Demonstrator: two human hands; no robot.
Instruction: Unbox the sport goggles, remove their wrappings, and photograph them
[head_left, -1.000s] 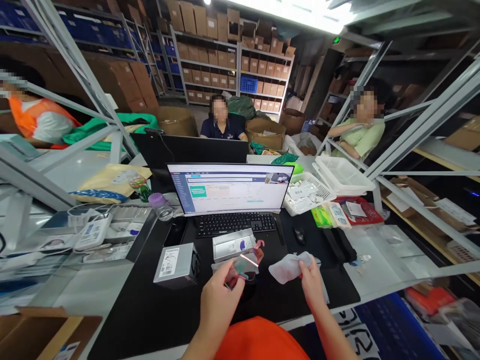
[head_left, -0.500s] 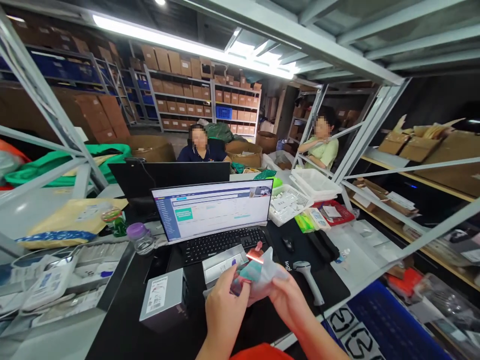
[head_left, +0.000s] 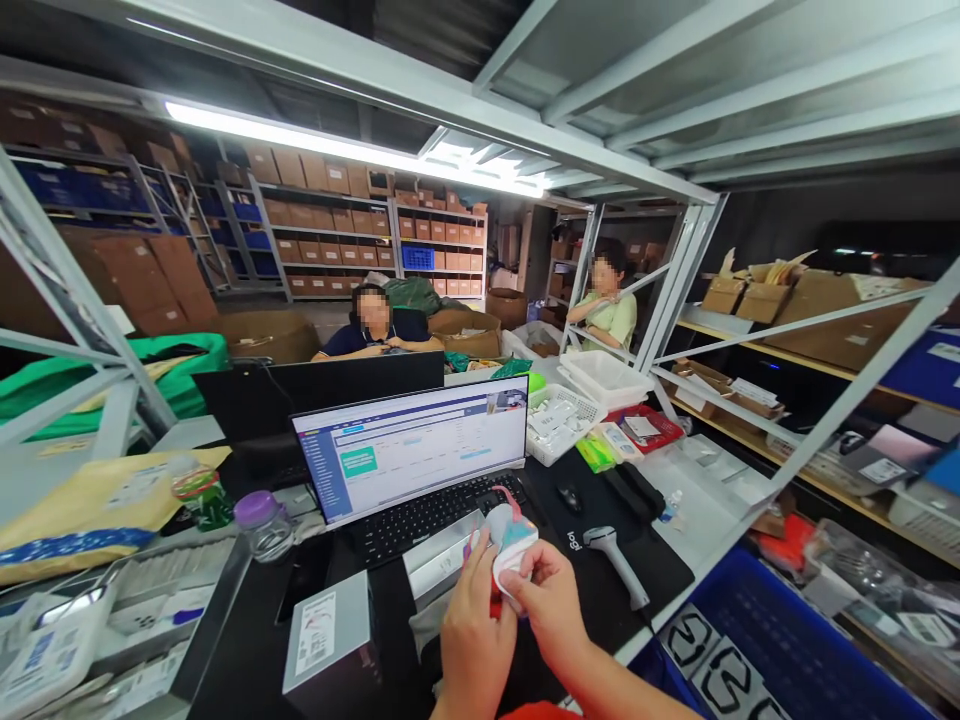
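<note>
**Pinching a soft pale packet (head_left: 510,545) between both hands above the desk**

Both hands are gripping the packet closed from below. The left hand (head_left: 472,630) is holding its left edge with the fingers pointing upward, and the right hand (head_left: 551,610) is pressing across its lower edge, sitting slightly nearer the lower end. The packet's long axis is tilting from upper left down to lower right, with a teal patch (head_left: 511,535) showing on its face and a pink cord (head_left: 508,497) looping from the top toward the keyboard (head_left: 420,525). It is hanging over a black desk mat (head_left: 664,570), just beside a silver carton (head_left: 439,565), while a handheld barcode scanner (head_left: 615,565) is lying well to the right.
</note>
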